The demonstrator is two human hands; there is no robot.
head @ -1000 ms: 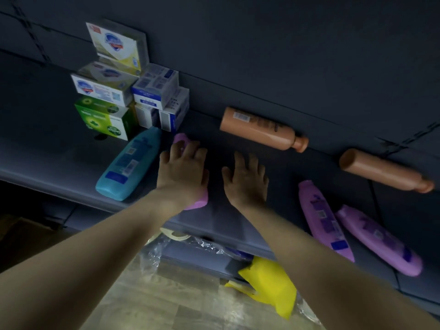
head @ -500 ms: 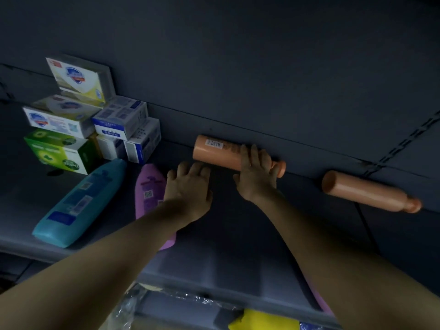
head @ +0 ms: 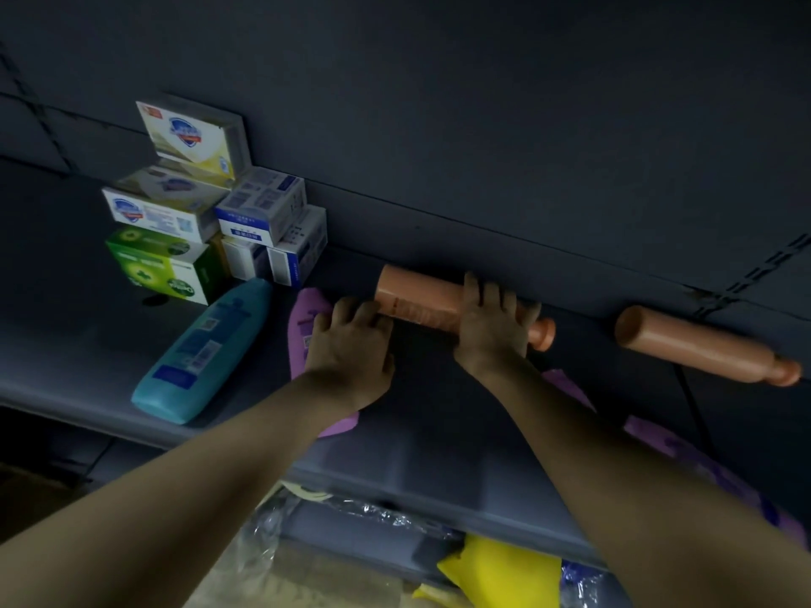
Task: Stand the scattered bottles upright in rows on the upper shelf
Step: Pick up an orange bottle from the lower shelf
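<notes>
Right grip (head: 493,331) curls over the orange bottle (head: 421,300) near its neck; left grip (head: 351,348) lies loosely spread, fingertips touching its base end. The bottle lies flat on the upper shelf (head: 417,432), against the back wall (head: 482,147), cap toward 4 o'clock

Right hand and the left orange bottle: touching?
Touching. In the head view the right hand curls its fingers over the left orange bottle near its neck.
</notes>
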